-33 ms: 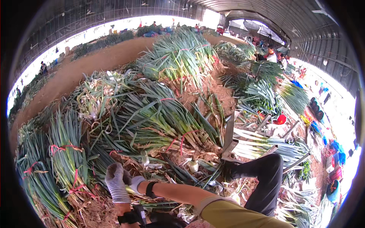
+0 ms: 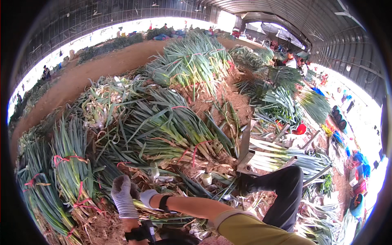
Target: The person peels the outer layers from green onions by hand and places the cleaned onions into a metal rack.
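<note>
My left hand [image 2: 123, 196], in a pale knitted glove with dark-coated fingers, is closed low in the picture, left of the middle. My right hand [image 2: 148, 199], in the same kind of glove, reaches in from the right and curls beside it, the two nearly touching. What the fingers grip is hidden. Green onion stalks [image 2: 163, 211] lie just under my right wrist. Left of my hands, a big bundle of green onions [image 2: 71, 171] stands tied with pink string. Another tied green onion bundle [image 2: 175, 122] lies beyond my hands.
A metal-framed rack [image 2: 245, 159] holding trimmed green onions [image 2: 277, 153] stands at the right, beside my bent leg [image 2: 281, 192]. Farther off rises a large green onion pile [image 2: 192, 61]. Loose peelings litter the soil. Other people [image 2: 290, 61] sit at the far right.
</note>
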Available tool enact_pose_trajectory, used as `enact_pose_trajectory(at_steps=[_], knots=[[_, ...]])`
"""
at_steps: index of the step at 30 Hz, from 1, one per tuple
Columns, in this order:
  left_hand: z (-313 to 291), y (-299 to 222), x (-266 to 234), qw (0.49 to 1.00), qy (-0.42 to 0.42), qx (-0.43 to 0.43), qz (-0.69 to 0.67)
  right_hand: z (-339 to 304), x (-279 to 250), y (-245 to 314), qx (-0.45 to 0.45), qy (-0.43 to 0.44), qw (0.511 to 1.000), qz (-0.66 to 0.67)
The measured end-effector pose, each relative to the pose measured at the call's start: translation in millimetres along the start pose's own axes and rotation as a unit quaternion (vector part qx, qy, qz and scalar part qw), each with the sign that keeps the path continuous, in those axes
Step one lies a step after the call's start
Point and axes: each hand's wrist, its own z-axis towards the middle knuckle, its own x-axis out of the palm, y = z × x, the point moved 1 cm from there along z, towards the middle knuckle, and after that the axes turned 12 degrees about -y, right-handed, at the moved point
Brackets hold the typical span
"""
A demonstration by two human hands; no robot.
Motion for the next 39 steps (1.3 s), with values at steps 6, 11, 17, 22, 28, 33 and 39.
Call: enact_pose_trajectory(at_steps=[6, 11, 17, 22, 28, 33, 39], knots=[[-2, 1, 30, 0.998, 0.054, -0.001, -0.02, -127, 20, -120, -0.177, -0.023, 0.979, -0.095], [-17, 8, 52, 0.995, 0.096, 0.008, 0.01, -285, -107, -107, 0.245, -0.015, 0.86, 0.447], [-47, 24, 83, 0.98, 0.18, -0.005, 0.08, -311, -156, -95, 0.218, -0.138, 0.855, 0.451], [-77, 32, 131, 0.957, 0.291, -0.017, 0.01, -306, -174, -87, 0.185, -0.263, 0.673, 0.666], [-66, 42, 149, 0.943, 0.308, -0.091, -0.088, -282, -133, -93, 0.183, -0.237, 0.692, 0.657], [-67, 31, 140, 0.961, 0.26, 0.026, 0.094, -257, -106, -87, 0.181, -0.338, 0.707, 0.594], [-44, 73, 136, 0.905, 0.223, 0.088, 0.352, -248, -96, -108, 0.25, -0.349, 0.674, 0.601]])
